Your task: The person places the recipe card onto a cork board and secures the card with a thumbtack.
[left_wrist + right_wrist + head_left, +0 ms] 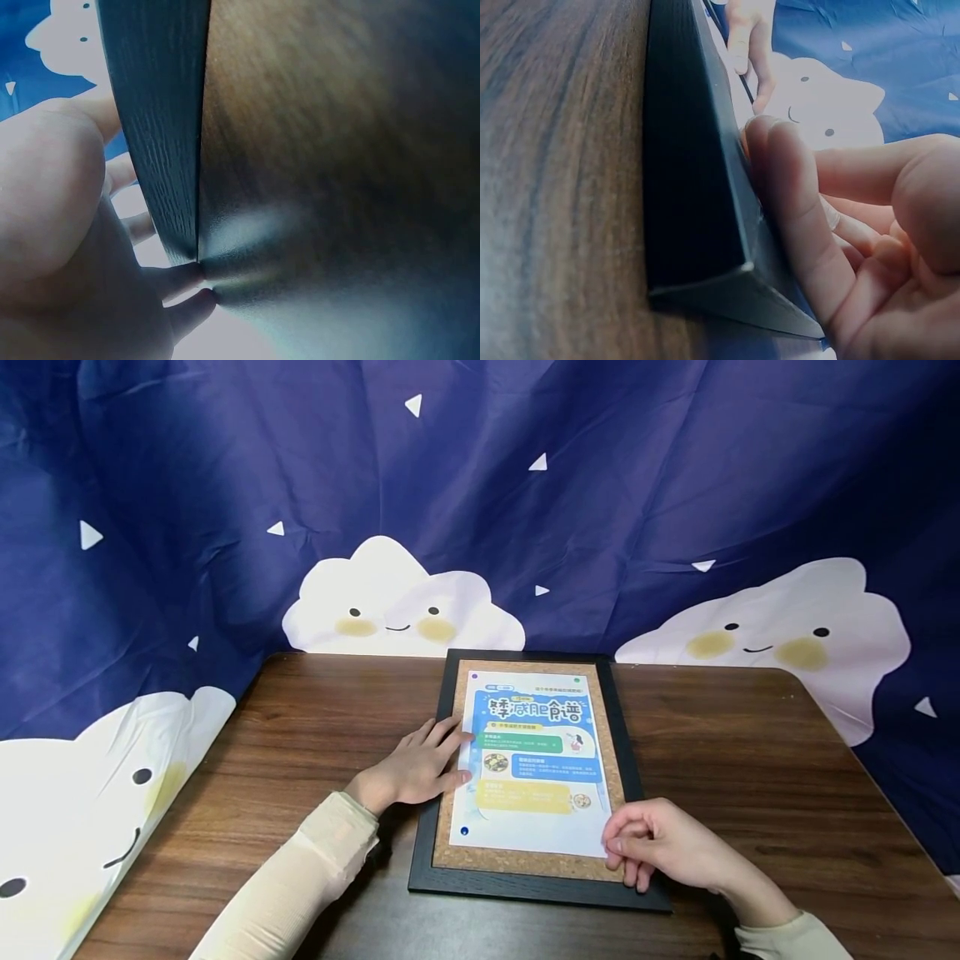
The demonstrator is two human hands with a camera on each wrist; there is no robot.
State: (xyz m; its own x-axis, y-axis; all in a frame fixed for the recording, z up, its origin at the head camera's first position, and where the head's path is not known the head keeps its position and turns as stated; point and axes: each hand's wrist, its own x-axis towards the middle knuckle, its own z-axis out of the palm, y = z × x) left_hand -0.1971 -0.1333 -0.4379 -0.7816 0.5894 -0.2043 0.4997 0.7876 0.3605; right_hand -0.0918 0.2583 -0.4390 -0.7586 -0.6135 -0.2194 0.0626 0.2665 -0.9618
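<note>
A printed poster (pixel 525 827) with blue, green and yellow panels lies on a cork board (pixel 517 861) in a black frame (pixel 540 887). Round pins show at three corners: purple (pixel 475 677), green (pixel 577 680) and dark blue (pixel 464 831). Fingers spread, my left hand (pixel 420 766) rests across the frame's left side, thumb and index fingertips on the poster's left edge. My right hand (pixel 660 843) bends its thumb and index finger together at the poster's lower right corner, other fingers over the frame. That corner is hidden; I cannot tell what the fingertips hold.
The framed board lies on a brown wooden table (pixel 750 760), its far end near the table's back edge. Behind the table hangs a dark blue cloth (pixel 465 468) with smiling white clouds and small triangles.
</note>
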